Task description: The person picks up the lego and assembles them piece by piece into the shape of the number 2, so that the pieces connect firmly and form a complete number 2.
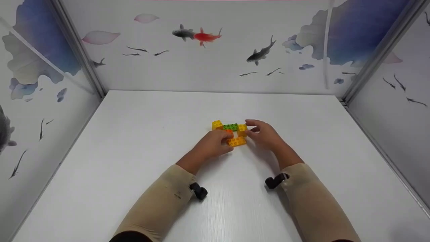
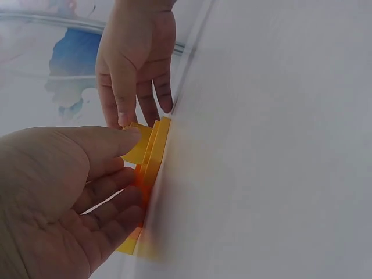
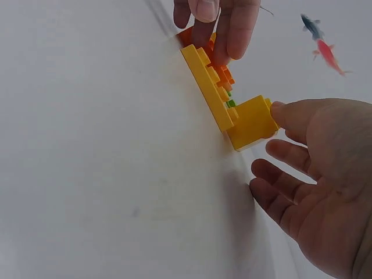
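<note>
Toy building bricks stand grouped on the white table: a yellow brick at the back left, a green brick, an orange brick, a second yellow brick on the right and a long yellow-orange brick in front. My left hand is at the group's left front, its loosely bent fingertips on the orange brick and partly hiding it. From the right, my right hand has its thumb tip at the side of the right yellow brick, its other fingers loosely bent and apart.
The white table extends around the bricks. A back wall and side walls printed with fish and leaves enclose it. A small black wrist camera sits on the left sleeve, another camera on the right sleeve.
</note>
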A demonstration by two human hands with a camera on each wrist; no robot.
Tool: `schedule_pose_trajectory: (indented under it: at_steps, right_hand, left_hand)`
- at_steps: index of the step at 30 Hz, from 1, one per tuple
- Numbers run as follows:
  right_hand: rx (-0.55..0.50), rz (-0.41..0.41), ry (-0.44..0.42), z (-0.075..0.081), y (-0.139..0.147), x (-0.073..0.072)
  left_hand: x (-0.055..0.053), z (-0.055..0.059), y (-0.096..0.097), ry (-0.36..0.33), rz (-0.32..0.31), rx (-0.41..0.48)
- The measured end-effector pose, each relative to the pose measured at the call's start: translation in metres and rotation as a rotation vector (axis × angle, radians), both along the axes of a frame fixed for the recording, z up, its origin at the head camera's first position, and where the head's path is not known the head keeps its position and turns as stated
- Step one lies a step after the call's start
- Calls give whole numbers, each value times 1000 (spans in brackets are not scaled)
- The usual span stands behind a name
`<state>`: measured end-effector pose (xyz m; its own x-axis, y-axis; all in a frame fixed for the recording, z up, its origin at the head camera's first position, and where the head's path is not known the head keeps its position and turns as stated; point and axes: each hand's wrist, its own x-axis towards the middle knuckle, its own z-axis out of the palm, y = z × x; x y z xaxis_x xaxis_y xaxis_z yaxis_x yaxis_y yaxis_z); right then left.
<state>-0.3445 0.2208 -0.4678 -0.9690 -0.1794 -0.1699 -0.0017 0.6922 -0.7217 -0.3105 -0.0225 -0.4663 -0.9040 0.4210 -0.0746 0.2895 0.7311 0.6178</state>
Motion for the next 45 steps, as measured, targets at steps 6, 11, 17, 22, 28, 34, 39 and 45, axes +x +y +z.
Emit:
schedule_pose_trajectory:
  at_steps: [6, 11, 17, 22, 28, 34, 39, 45]
  right_hand:
    - [26, -17, -12, -1, -1, -1]
    - [46, -9, -10, -1, -2, -2]
    - [41, -21, -3, 0, -4, -2]
    - [31, -22, 3, 0, -4, -2]
    - [12, -12, 1, -4, -4, -4]
    - [2, -4, -11, -4, -3, -4]
    - [-16, 3, -5, -2, -2, -3]
    - [-35, 2, 7, 4, -7, 2]
  left_hand:
    - [-2, -3, -1, 17, -39, -10]
    - [-4, -4, -1, 34, -72, -12]
    - [-6, -6, -2, 32, -99, -19]
    - [-6, -5, -3, 44, -116, -27]
    - [-2, -3, -3, 80, -67, -58]
    - [-1, -2, 0, -2, 60, -23]
    - [0, 1, -2, -23, 76, -19]
    - [0, 3, -12, -49, 73, 1]
